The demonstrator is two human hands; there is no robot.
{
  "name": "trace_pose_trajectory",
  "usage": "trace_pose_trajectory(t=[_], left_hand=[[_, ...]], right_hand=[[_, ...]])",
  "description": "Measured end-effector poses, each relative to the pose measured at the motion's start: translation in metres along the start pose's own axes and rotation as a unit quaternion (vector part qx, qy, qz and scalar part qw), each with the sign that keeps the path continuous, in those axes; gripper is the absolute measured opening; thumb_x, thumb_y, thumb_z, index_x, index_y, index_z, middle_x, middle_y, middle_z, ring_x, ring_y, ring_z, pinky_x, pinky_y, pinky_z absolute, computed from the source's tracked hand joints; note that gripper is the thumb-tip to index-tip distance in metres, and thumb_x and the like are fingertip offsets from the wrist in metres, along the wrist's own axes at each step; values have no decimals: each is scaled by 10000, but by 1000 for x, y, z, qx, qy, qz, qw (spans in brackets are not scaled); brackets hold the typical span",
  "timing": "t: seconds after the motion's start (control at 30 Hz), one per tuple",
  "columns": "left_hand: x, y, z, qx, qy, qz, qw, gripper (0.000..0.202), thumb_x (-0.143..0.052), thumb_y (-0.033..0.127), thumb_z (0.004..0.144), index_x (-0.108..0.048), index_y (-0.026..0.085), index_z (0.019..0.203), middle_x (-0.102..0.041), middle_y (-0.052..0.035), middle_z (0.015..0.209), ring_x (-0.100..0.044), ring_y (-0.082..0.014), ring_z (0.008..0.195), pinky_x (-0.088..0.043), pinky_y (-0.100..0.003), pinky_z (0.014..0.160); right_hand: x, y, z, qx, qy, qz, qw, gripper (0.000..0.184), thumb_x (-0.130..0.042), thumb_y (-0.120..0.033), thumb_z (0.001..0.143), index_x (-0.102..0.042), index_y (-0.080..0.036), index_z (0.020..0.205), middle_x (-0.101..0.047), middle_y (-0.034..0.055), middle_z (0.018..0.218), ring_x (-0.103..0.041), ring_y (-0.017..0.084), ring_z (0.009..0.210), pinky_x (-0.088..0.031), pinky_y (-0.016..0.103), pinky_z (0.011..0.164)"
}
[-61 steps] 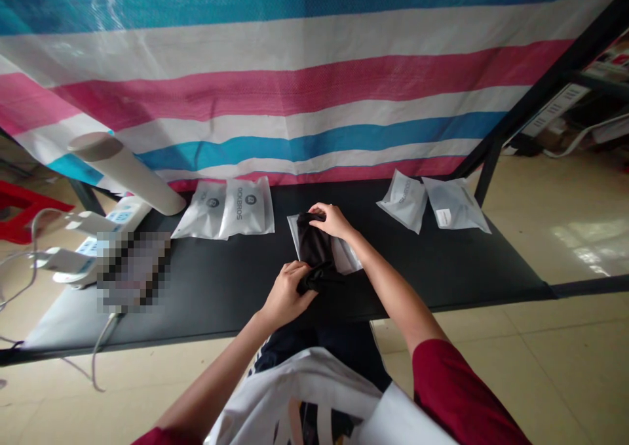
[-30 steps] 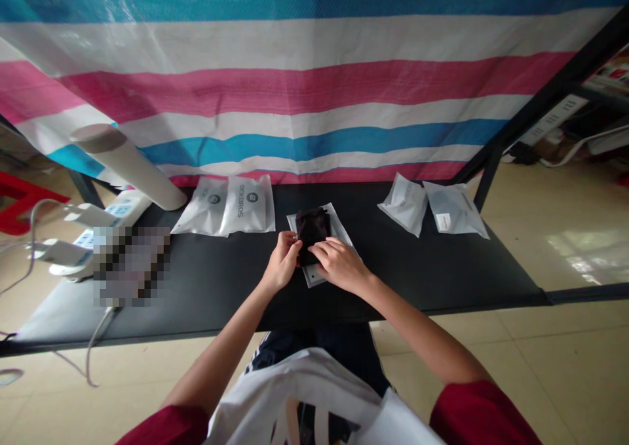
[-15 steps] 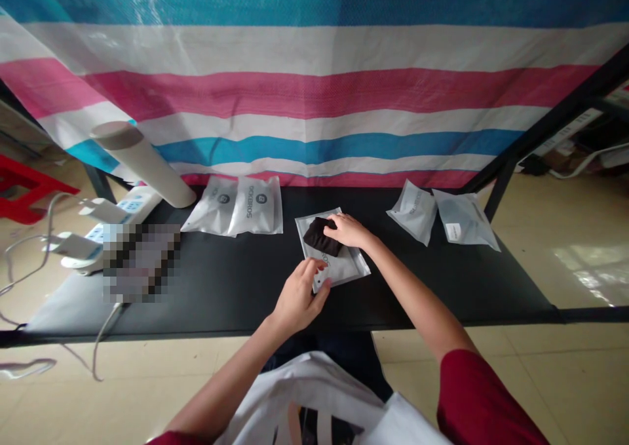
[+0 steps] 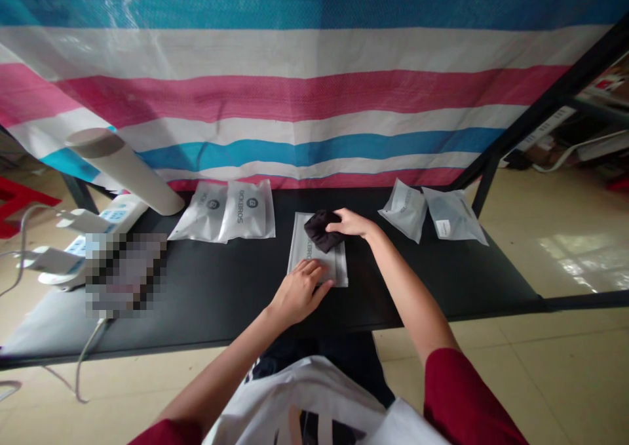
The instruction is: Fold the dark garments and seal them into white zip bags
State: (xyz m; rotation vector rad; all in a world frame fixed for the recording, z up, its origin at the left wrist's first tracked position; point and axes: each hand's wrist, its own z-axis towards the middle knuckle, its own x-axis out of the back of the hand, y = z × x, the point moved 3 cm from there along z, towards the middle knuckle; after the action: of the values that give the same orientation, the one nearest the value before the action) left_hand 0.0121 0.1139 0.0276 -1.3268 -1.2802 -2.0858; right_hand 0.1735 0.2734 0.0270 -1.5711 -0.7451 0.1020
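A folded black cloth item (image 4: 322,231) is gripped at its right side by my right hand (image 4: 350,223), thumb and fingers closed on it. Beneath it lies a flat, frosted zip bag (image 4: 339,271) with dark printed lettering, straight on the black tabletop. My left hand (image 4: 301,292) rests on the lower part of this bag, fingers stretched out and holding nothing. The cloth covers the upper middle of the bag, and its exact kind is not clear.
Two filled printed bags (image 4: 247,210) lie to the left, two more (image 4: 455,214) to the right. A white cylinder (image 4: 128,173) stands behind a power strip (image 4: 118,219) with plugged-in chargers. A blurred-out device (image 4: 130,271) trails a cable. A striped sheet (image 4: 295,91) hangs behind.
The flat bag has turned straighter on the table. My left hand has come down onto its lower part. The black cloth has shifted slightly in my right hand's grip.
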Motion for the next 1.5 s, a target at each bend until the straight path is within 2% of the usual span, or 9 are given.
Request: trace_pose_trajectory(t=[0.1,0.2,0.4,0.6,0.8,1.0,1.23,1.37,1.5], left_hand=[[11,-12,21,46,15,61,997,354,-432,434,977,-632,183,1124,-640,-132,1081,-604,-276,1038,-470,-417,931],[13,-15,47,66,18,101,993,367,-497,490,934,-636,167,1041,-636,-145,1034,-595,-303,1016,-454,-420,896],[1,-20,76,90,-41,112,989,238,-619,414,838,-644,180,878,-647,-120,916,-602,-307,959,-452,-384,831],[9,-47,77,118,25,21,992,138,-505,245,871,-615,201,800,-626,-72,847,-601,-240,884,-441,-335,800],[23,-55,74,134,154,-76,976,108,-460,224,865,-526,209,781,-582,-29,809,-570,-187,805,-437,-305,760],[36,-58,67,131,238,-120,955,141,-417,231,883,-498,205,770,-537,-1,731,-519,-149,708,-411,-269,702],[38,-50,64,114,172,-95,974,158,-463,244,878,-550,196,754,-575,-10,696,-527,-148,648,-360,-259,632],[35,-44,65,119,126,-73,982,179,-476,253,879,-591,197,755,-591,-14,676,-540,-155,630,-351,-266,631],[26,-32,65,101,88,-84,987,209,-475,270,889,-593,198,732,-572,-9,638,-520,-147,593,-333,-263,604]], right_hand=[[17,13,-10,38,114,192,974,353,-700,-371,665,-701,-175,958,-751,39,907,-682,231,910,-525,344,825],[22,26,-16,3,202,299,933,313,-639,-394,744,-665,-203,991,-752,52,945,-697,226,942,-544,371,839],[19,31,-20,-19,223,402,888,272,-576,-392,784,-635,-220,986,-753,71,1010,-702,229,982,-559,383,848],[4,18,-26,-22,138,382,914,491,-410,-554,833,-645,-177,1044,-748,109,945,-698,282,963,-559,432,782],[-12,14,-31,-69,121,252,958,317,-512,-448,831,-678,-183,776,-703,46,677,-705,237,782,-558,351,713],[-20,20,-28,-91,50,230,968,167,-659,-331,710,-692,-188,789,-724,1,748,-687,202,749,-535,303,701],[-22,24,-18,-34,60,195,978,245,-716,-297,674,-727,-170,884,-746,15,847,-683,197,852,-504,296,802],[-24,27,-13,-36,141,209,967,301,-731,-348,671,-721,-160,906,-737,24,827,-678,204,812,-507,297,752],[-44,25,-10,-42,227,238,943,432,-691,-461,719,-673,-165,1033,-732,54,961,-675,223,896,-516,301,759]])
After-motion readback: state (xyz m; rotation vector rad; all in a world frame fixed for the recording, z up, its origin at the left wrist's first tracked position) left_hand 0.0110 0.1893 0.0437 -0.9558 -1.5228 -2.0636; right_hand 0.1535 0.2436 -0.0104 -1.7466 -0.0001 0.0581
